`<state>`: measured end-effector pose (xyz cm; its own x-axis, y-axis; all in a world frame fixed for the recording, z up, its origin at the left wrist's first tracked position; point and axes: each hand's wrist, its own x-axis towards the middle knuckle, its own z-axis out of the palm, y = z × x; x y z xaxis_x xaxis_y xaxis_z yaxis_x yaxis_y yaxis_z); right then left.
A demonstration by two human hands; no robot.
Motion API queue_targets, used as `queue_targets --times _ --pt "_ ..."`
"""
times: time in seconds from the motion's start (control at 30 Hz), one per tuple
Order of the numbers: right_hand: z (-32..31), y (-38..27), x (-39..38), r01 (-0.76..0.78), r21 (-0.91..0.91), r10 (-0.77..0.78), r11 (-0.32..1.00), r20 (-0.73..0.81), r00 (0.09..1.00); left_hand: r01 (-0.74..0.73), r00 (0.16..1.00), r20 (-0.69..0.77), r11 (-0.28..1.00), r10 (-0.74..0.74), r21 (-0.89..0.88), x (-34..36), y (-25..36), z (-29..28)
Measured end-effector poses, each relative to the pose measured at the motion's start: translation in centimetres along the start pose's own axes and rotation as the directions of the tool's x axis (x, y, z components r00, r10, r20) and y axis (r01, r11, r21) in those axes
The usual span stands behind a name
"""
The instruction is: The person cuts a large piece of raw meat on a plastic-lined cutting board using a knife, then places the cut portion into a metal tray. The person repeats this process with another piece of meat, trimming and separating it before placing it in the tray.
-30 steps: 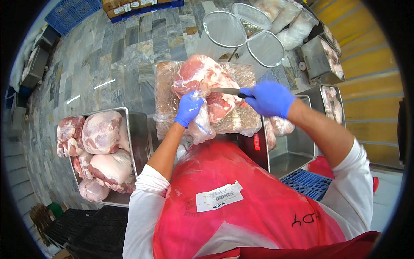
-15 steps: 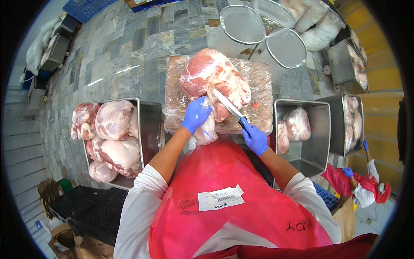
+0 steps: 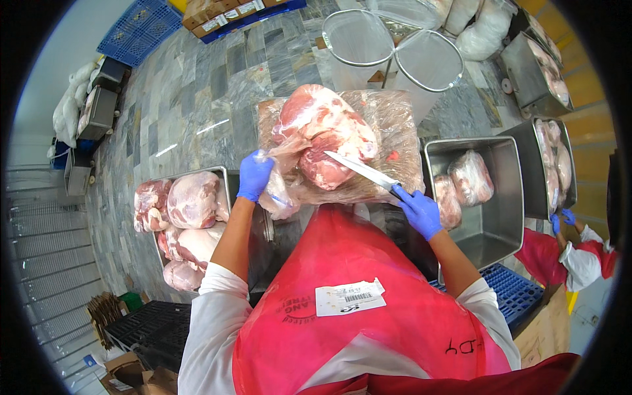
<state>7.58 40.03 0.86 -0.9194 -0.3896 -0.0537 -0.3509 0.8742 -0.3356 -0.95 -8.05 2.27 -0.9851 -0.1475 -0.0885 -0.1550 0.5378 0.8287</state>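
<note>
At centre left, a steel tub (image 3: 228,178) holds several cuts of meat (image 3: 192,199). Next, the gloved left hand (image 3: 255,176) is clenched on a clear plastic bag (image 3: 280,195). The large meat piece (image 3: 326,128) lies on the film-wrapped counter (image 3: 398,131), above centre; the knife (image 3: 368,173) overlaps its lower right. The gloved right hand (image 3: 421,214) is wrapped around the knife's handle. Farther right, a second tub (image 3: 490,220) holds two bagged pieces (image 3: 470,178).

The right hand (image 3: 421,214) hides most of the handle of the knife (image 3: 362,170). Boxes (image 3: 210,16) at eleven o'clock are cropped by the top edge; the dark rim cuts off a co-worker (image 3: 582,268) between three and four o'clock. Fine print on the label (image 3: 351,299) blurs.
</note>
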Motion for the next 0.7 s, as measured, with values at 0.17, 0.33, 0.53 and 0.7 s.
queue_targets --times 0.17,0.33,0.53,0.7 --pt "0.8 2.1 -6.3 -0.082 0.058 0.089 0.995 -0.129 0.988 0.114 0.992 -0.072 0.982 -0.104 0.154 -1.2 -6.4 0.7" --pt "2.7 3.4 -8.5 -0.274 0.214 0.325 0.938 -0.255 0.911 -0.157 0.975 -0.109 0.95 0.192 0.269 -2.8 -0.3 0.3" --pt "4.5 4.2 -6.4 -0.315 0.259 0.374 0.913 -0.223 0.9 -0.017 0.994 -0.104 0.967 0.045 0.256 -4.1 -5.2 0.4" --pt "1.1 2.1 -4.4 -0.233 0.358 0.329 0.904 -0.236 0.914 -0.061 0.992 -0.096 0.979 0.081 0.194 -6.1 -4.2 1.8"
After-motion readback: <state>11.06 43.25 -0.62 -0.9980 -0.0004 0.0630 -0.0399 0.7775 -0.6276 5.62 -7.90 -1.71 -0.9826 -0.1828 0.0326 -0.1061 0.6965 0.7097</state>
